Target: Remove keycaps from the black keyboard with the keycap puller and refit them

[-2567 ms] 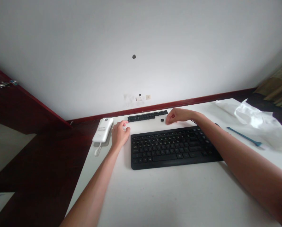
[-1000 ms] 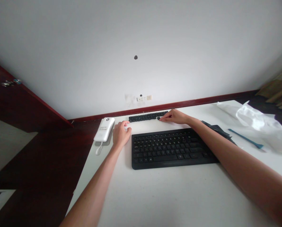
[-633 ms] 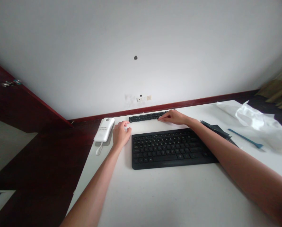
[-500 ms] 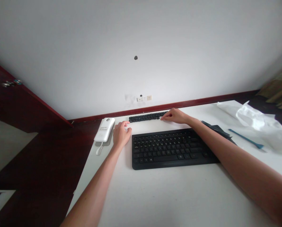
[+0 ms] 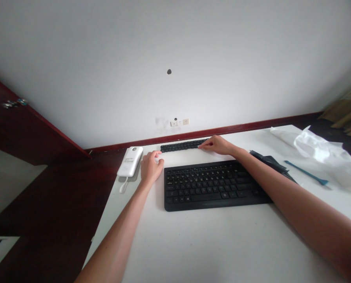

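A room, likely in a home: curtain (image 5: 348, 112), wooden door (image 5: 25, 122), wall sockets (image 5: 185, 122).

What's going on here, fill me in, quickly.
A person has both hands at the far side of a white table. The right hand, fingers pinched, is at the right end of some rows of small black keys; whether it grips one is hard to tell. The left hand rests by their left end, holding nothing visible. A black keyboard lies nearer the person.
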`<state>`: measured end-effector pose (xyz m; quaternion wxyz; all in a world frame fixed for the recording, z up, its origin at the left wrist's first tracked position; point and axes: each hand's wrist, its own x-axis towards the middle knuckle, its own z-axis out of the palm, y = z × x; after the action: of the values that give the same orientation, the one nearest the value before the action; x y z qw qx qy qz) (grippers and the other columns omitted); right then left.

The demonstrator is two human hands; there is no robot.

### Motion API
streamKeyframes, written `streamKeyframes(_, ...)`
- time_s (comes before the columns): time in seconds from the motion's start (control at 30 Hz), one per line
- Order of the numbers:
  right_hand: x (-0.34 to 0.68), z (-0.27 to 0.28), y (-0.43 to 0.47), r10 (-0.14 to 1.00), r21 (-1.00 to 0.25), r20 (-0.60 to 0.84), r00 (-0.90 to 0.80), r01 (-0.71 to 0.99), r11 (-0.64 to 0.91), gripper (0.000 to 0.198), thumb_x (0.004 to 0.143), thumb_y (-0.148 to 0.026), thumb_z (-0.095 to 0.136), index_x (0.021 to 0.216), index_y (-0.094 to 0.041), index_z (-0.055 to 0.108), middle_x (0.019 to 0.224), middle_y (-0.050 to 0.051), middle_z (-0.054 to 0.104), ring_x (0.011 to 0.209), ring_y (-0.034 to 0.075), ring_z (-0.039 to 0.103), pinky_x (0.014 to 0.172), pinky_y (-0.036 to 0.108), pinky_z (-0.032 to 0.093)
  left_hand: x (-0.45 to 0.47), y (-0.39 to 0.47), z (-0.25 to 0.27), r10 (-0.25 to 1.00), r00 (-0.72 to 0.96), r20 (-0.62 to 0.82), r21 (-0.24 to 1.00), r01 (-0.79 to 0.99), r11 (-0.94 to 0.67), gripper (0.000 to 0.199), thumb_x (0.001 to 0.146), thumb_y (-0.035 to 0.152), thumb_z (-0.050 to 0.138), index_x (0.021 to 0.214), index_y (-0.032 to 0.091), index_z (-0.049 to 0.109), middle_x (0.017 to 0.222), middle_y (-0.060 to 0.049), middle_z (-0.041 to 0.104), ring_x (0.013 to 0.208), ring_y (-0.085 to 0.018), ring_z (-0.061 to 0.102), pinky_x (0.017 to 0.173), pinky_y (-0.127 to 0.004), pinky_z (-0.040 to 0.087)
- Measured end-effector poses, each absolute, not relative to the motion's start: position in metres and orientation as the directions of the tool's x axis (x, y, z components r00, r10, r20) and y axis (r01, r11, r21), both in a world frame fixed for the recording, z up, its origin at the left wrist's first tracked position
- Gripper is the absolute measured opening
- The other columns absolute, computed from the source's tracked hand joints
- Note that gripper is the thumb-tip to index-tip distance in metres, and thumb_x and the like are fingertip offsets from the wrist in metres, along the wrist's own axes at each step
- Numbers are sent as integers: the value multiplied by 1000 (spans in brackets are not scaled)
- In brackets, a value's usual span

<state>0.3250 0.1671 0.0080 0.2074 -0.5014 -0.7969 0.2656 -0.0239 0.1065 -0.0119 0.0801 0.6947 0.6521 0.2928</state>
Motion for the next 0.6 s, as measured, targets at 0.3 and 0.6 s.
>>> streamKeyframes(0.3,324,13,164,902,-628,29,-432,694,353,33,87,-44,66,106,-25,85,106,2,82,91,26,75,79,33,56,-24,108,-13,953,-20,303,487,862,-137,31,84,18,60,111,27,70,107,-4,69,99,-24,61,91,-37,48)
streamKeyframes(0.6,323,13,164,896,-619,49,-441,691,374,33,89,-42,64,111,-28,84,112,1,81,98,28,75,83,35,56,-23,106,-11,952,-20,304,488,862,-138,30,84,18,60,111,27,69,108,-3,70,101,-25,61,91,-37,47)
